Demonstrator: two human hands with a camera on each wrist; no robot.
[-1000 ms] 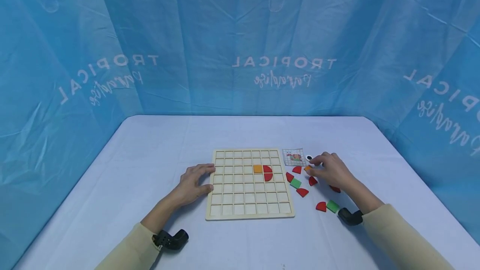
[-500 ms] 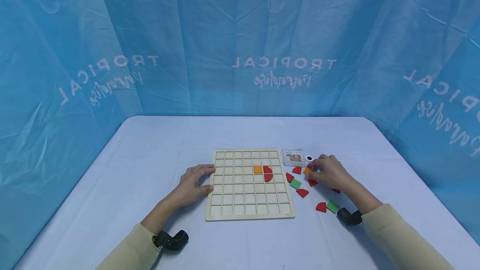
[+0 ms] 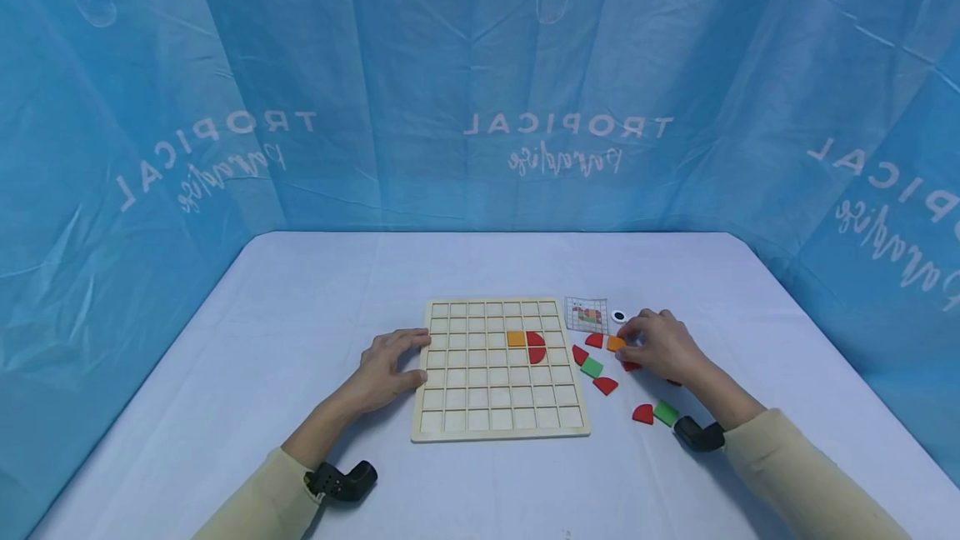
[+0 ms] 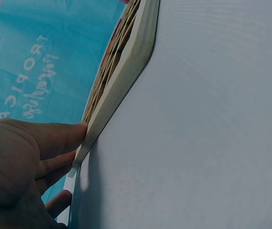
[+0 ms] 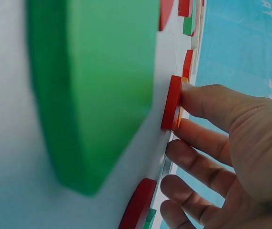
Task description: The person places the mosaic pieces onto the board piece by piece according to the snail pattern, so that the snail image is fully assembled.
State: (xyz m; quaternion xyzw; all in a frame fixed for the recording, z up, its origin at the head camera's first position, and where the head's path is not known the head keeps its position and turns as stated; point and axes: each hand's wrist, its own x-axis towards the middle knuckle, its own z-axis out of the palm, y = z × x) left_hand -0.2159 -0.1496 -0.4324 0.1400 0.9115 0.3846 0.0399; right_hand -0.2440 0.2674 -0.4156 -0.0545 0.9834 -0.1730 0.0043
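A pale wooden grid board point(image 3: 456, 377) lies on the table. Set in its cells are an orange square tile point(image 3: 516, 338) and two red quarter-circle tiles point(image 3: 535, 347). My left hand point(image 3: 384, 371) rests against the board's left edge, thumb and fingertips touching its side, as the left wrist view also shows. My right hand point(image 3: 662, 346) pinches another orange square tile point(image 3: 614, 343) between thumb and index finger, at table level right of the board. A red tile point(image 5: 172, 102) partly hides that orange tile in the right wrist view.
A small printed pattern card point(image 3: 587, 315) lies by the board's upper right corner, beside a white eye tile point(image 3: 618, 316). Several loose red tiles point(image 3: 605, 386) and green tiles point(image 3: 591, 367) are scattered right of the board. A blue curtain point(image 3: 480, 82) stands behind the table.
The loose orange tile has turned from slanted to nearly straight under my right fingers, which shifted slightly. A red tile beside it is now more covered. My left hand and the board stay put.
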